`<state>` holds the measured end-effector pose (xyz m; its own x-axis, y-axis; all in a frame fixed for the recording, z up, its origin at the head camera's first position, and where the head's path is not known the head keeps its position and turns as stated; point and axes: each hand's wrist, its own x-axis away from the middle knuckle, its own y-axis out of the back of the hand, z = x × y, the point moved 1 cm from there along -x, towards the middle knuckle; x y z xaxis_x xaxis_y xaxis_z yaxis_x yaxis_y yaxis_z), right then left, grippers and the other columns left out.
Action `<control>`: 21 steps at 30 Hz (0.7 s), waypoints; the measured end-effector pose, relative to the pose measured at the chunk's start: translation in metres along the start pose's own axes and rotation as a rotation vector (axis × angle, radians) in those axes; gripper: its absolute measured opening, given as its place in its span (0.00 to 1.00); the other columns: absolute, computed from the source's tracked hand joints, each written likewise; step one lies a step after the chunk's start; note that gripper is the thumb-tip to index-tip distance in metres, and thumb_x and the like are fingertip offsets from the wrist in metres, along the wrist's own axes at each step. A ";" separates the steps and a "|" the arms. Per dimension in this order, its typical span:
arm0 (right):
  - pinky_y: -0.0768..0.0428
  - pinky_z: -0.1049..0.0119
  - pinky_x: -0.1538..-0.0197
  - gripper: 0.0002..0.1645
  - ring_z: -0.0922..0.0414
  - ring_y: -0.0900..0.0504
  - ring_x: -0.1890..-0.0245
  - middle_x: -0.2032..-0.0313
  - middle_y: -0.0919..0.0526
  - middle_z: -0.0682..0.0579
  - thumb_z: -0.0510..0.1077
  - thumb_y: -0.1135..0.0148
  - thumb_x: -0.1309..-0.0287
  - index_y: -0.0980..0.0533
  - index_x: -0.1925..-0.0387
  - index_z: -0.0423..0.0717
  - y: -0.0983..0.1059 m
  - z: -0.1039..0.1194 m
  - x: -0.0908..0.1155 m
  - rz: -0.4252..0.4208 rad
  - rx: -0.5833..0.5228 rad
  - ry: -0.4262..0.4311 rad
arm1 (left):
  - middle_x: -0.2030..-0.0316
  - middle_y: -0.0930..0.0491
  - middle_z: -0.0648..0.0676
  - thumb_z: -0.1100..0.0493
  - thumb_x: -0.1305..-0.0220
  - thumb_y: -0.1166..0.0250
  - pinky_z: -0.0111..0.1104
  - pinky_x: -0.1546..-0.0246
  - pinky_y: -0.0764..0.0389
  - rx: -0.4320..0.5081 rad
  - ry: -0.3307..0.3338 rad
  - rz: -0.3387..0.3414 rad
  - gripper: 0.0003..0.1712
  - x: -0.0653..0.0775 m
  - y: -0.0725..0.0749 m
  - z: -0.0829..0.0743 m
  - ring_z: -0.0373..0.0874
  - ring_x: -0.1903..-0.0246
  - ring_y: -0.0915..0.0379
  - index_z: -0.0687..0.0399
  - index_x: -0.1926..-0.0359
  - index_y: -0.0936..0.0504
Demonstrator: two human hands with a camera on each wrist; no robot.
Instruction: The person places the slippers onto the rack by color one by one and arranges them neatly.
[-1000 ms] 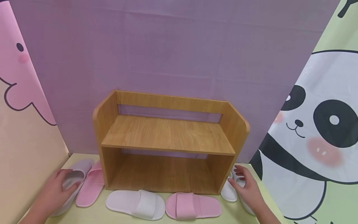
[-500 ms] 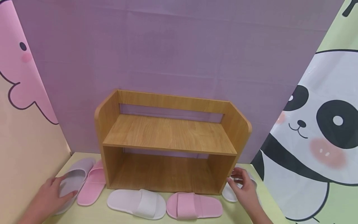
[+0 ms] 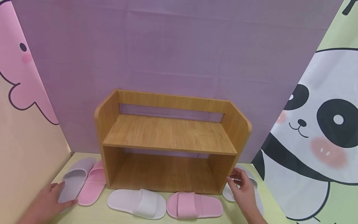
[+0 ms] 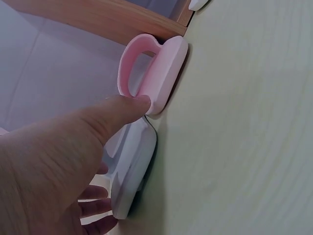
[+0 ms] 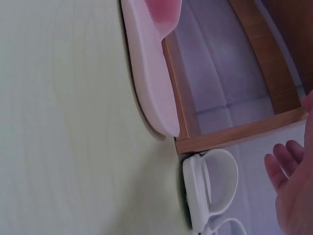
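At the lower left of the head view, my left hand (image 3: 47,202) spans the heel end of a pale grey slipper (image 3: 73,183). In the left wrist view its thumb is stretched over the grey slipper (image 4: 137,161) toward a pink slipper (image 4: 168,73), fingers on the far side; firm contact cannot be seen. My right hand (image 3: 244,193) hovers with loosely bent fingers over a white slipper (image 3: 228,193) and a light grey slipper (image 3: 258,199), beside the shelf's right side. The right wrist view shows nothing in that hand (image 5: 296,191).
A two-tier wooden shelf (image 3: 167,133) stands against a purple backdrop (image 3: 173,46). In front of it lie a white slipper (image 3: 126,200) and a pink slipper (image 3: 207,206). Printed panels rise at both sides, with a panda (image 3: 302,155) on the right one.
My left hand has slid back along the grey slipper toward its heel. My right hand has shifted left, from the light grey slipper toward the shelf's side. The slippers appear to stay in place.
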<state>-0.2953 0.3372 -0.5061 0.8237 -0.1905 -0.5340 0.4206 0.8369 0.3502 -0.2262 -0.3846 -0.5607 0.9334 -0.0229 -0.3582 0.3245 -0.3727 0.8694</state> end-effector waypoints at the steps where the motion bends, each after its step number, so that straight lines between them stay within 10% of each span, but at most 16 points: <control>1: 0.20 0.80 0.51 0.21 0.69 0.17 0.53 0.50 0.13 0.43 0.30 0.26 0.31 0.20 0.40 0.37 -0.001 0.001 0.001 -0.006 -0.011 -0.001 | 0.49 0.22 0.82 0.40 0.47 0.15 0.67 0.50 0.20 -0.003 0.004 0.001 0.56 0.001 -0.001 0.000 0.78 0.50 0.23 0.86 0.39 0.25; 21: 0.18 0.83 0.54 0.20 0.73 0.17 0.55 0.52 0.10 0.41 0.28 0.27 0.33 0.15 0.41 0.39 -0.018 -0.001 0.007 -0.116 -0.035 -0.041 | 0.48 0.24 0.83 0.40 0.48 0.14 0.69 0.45 0.23 -0.031 0.049 0.043 0.59 0.003 -0.004 -0.001 0.81 0.47 0.25 0.90 0.39 0.26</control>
<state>-0.2978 0.3217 -0.5171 0.7855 -0.3070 -0.5374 0.5011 0.8251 0.2609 -0.2246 -0.3821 -0.5648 0.9527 0.0070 -0.3037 0.2876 -0.3431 0.8942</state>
